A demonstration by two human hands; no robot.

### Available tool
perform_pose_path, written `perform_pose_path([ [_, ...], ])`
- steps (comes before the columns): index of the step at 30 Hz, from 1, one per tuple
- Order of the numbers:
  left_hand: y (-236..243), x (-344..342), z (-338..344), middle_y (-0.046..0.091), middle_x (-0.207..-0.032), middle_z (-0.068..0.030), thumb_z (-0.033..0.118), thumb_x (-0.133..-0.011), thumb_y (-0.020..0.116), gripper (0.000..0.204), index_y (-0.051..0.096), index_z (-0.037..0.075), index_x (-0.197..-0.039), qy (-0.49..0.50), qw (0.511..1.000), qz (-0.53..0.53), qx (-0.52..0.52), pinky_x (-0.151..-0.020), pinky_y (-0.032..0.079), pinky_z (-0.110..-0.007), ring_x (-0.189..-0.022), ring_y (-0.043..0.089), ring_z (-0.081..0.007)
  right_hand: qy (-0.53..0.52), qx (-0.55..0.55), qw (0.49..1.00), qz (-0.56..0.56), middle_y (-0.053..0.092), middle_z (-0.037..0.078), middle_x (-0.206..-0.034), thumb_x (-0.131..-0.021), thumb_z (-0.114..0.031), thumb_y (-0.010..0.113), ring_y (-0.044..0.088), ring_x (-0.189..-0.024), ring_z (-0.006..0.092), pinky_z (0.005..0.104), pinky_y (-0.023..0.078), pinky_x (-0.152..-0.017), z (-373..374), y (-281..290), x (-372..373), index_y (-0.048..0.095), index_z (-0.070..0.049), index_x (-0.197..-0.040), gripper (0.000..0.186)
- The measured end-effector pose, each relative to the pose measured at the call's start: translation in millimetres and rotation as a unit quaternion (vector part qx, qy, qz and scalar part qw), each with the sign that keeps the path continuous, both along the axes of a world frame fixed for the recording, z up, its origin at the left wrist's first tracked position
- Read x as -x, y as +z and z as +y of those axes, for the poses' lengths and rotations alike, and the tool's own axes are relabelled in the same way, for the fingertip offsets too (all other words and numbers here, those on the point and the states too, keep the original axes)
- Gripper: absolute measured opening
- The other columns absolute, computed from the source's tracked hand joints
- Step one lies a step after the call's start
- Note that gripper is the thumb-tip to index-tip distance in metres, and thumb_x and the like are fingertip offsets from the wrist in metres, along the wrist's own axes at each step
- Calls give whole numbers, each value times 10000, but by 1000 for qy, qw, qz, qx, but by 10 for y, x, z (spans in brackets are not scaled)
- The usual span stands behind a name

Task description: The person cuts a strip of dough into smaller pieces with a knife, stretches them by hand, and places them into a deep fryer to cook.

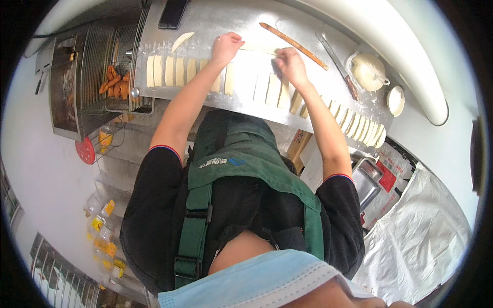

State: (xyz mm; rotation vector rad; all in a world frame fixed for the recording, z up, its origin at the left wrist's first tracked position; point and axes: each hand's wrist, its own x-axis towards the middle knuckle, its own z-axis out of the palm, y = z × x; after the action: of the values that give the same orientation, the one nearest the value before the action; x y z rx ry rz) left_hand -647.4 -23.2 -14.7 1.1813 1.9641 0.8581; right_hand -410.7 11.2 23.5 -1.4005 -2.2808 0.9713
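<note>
A pale strip of dough [259, 49] is stretched level between my hands over the metal worktop [246, 110]. Its left end is pinched by my left hand [226, 49], whose fingers are closed. My right hand [292, 66], also closed, grips the other end. Below my left forearm runs a row of cut dough strips [169, 71], partly hidden by the arm. Another row of dough strips [354, 123] extends rightward beneath my right arm. A loose piece of dough [182, 41] lies above the left row.
Beyond my right hand lie a wooden stick [295, 46] and a long knife [339, 66]. Bagged dough [367, 72] and a small bowl [395, 100] sit at the right. A dark phone [173, 14] is at the far edge. Fried dough sticks [117, 86] rest by a fryer [67, 95].
</note>
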Motion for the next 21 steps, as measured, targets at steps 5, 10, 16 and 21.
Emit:
perform_pose_path([
  [5,213,39,-216,682,-797,-79,217,-806,672,232,671,19,-927,30,997,-62,-42,-669,498,-273,-724,639,-140,190,-1,972,-142,574,90,-1049,-763,-158,674,508,-1091,265,409,414,-910,-218,31,111,627,-48,-959,229],
  [10,414,-154,-774,660,-806,-46,190,-858,629,210,653,1,-945,39,955,-291,54,-661,488,-255,-707,603,-118,223,62,965,-123,588,112,-841,-704,-106,649,557,-919,280,429,434,-772,-286,222,213,503,-61,-804,182],
  [16,632,-423,-1303,618,-1072,-136,435,-934,498,554,531,-65,-1170,109,796,-547,235,-781,493,-320,-932,598,-178,35,213,975,52,572,114,-743,-733,-95,649,601,-695,222,363,468,-665,-586,710,260,449,-39,-916,277],
  [21,649,-523,-1013,493,-1281,-203,479,-977,326,662,398,-99,-1291,136,702,-694,80,-1065,362,-382,-1249,441,-278,61,129,980,140,603,112,-897,-778,-161,713,603,-860,204,322,483,-800,-862,862,400,501,-17,-1050,374],
])
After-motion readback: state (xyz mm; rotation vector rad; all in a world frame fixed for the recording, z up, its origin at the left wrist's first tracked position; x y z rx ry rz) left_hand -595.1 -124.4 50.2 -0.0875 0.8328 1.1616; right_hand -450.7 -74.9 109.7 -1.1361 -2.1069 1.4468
